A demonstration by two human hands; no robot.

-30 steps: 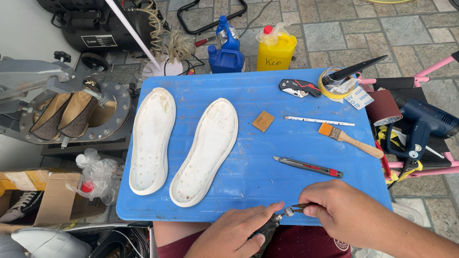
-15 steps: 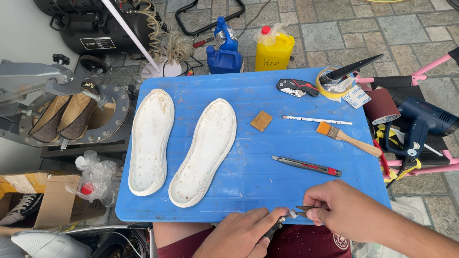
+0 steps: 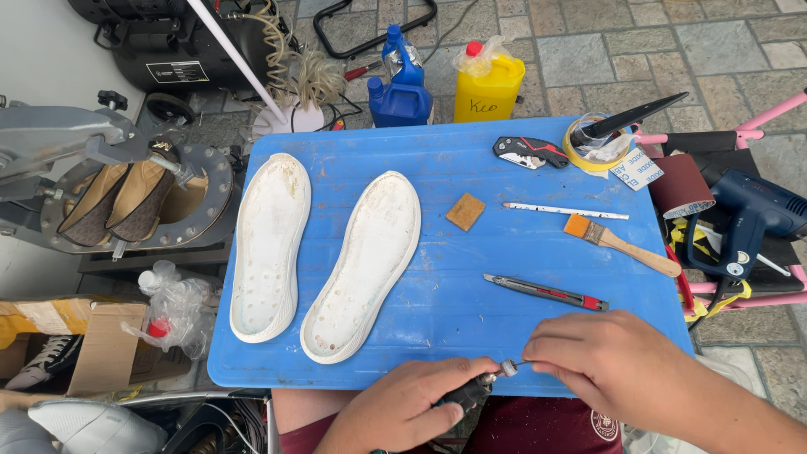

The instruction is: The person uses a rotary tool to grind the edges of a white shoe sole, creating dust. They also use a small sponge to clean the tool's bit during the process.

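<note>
Blue plastic board (image 3: 471,252): unmoved, two white shoe soles (image 3: 370,261) lying flat as before.
Left hand (image 3: 403,408): still curled round a dark slim rotary tool (image 3: 471,391) at the board's near edge.
Right hand (image 3: 601,357): fingertips pinching the tool's metal tip, now nearer than earlier.

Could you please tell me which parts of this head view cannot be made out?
- Small tool: body hidden inside the left hand.
- Its tip: covered by the right hand fingers.
- Yellow tape roll: contents unclear.
- Blue power tool: cut off by the right edge.
</note>
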